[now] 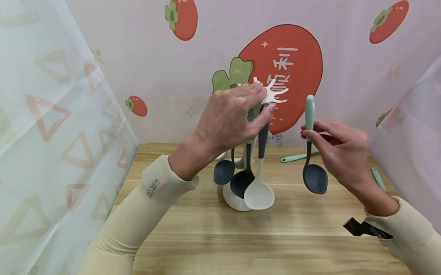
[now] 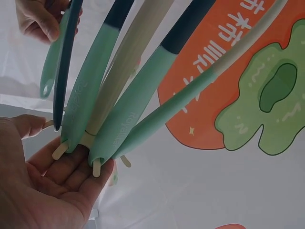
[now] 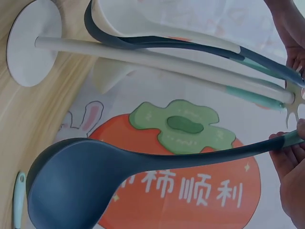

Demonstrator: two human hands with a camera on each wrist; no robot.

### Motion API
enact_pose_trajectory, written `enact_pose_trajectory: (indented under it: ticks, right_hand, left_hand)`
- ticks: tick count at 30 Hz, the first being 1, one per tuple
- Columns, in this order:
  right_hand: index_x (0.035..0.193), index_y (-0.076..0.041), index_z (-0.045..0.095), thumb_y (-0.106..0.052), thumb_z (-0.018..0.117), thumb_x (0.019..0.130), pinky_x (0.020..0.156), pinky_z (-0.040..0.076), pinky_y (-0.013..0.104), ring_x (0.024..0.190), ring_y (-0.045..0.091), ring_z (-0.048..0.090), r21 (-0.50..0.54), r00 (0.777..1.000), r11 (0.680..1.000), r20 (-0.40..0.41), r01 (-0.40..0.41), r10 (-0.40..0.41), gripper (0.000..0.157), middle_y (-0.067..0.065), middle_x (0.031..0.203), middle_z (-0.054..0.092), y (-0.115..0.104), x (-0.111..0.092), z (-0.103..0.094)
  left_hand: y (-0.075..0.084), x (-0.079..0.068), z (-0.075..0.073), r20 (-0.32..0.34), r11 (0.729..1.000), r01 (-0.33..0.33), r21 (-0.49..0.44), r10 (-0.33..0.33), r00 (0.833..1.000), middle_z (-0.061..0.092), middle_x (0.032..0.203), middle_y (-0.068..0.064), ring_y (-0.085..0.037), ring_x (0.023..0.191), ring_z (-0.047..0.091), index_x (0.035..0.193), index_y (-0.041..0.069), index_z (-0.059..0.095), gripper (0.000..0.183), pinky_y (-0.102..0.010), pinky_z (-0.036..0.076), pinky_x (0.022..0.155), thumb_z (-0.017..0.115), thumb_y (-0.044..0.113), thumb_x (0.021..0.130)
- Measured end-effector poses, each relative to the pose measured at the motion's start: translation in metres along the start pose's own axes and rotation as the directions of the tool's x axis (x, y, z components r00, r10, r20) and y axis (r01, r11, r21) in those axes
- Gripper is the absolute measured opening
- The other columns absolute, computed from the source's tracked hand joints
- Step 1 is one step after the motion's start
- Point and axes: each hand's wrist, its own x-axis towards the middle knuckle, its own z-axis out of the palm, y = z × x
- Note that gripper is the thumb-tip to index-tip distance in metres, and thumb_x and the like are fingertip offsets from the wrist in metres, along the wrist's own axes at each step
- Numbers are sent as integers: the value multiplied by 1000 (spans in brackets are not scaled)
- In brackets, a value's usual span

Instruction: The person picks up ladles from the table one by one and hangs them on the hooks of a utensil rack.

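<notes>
In the head view my left hand (image 1: 230, 113) holds the top of a white utensil rack, its fingers over the hooked crown (image 1: 275, 93). The thumb lies by the hook of a white ladle (image 1: 259, 194) with a dark handle. Behind that hang a dark ladle (image 1: 240, 183) and a dark spoon-shaped utensil (image 1: 224, 172). The left wrist view shows mint handles (image 2: 136, 107) looped on hooks above my left palm (image 2: 62, 186). To the right, my right hand (image 1: 340, 149) pinches a dark-blue ladle (image 1: 316, 179) by its mint handle, bowl down, apart from the rack.
A wooden table (image 1: 208, 252) carries the rack's round white base (image 1: 236, 201). One mint-handled utensil (image 1: 294, 158) lies at the back; another mint handle (image 1: 378, 178) shows beside my right forearm. Patterned cloth walls (image 1: 77, 119) stand at the back and sides.
</notes>
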Motion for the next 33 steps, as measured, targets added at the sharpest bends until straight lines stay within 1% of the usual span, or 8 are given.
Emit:
enact_pose_trajectory:
  ticks: [5,11,14,19,26,33]
  right_hand:
    - [104,1,75,17,77,70,71,55,15,83,3,71,-19,999,999,29,38,-37,37,17,89,74,2,1,3]
    - [102,1,76,16,79,68,69,55,14,81,2,71,-16,998,998,23,60,-60,37,15,87,74,0,4,8]
    - [102,1,76,16,79,67,68,54,14,80,1,70,-16,998,998,23,57,-57,38,15,86,74,-1,4,10]
    - [104,1,75,18,79,66,68,54,12,81,-2,69,-20,998,998,45,55,-54,43,14,87,74,-3,5,14]
    - [107,1,74,15,79,69,70,55,14,85,-2,69,-25,997,998,64,53,-52,40,14,90,75,-7,6,17]
    - [108,2,73,16,78,69,69,55,14,86,-2,69,-14,997,999,67,38,-37,41,14,92,74,-9,5,20]
  left_hand:
    - [0,0,-1,14,1000,3,-1,-3,1000,66,124,-9,-21,119,61,123,6,68,42,-32,48,101,59,35,95]
    - [0,0,-2,25,1000,7,-3,-7,1000,65,126,-9,-21,120,61,124,6,67,42,-32,48,101,58,35,96]
    - [1,0,-2,26,1000,6,0,-6,1000,65,126,-9,-21,120,61,125,6,67,42,-32,48,102,59,35,96]
    - [0,-1,-3,33,1000,15,-3,-15,999,64,126,-9,-20,120,60,125,7,67,42,-31,47,102,57,36,96]
    - [0,-1,-3,25,1000,8,-2,-7,1000,65,126,-9,-20,120,61,124,6,67,41,-32,47,102,58,34,96]
    - [0,-1,-3,29,1000,6,0,-6,1000,65,126,-9,-21,119,61,124,6,67,41,-32,47,102,57,34,96]
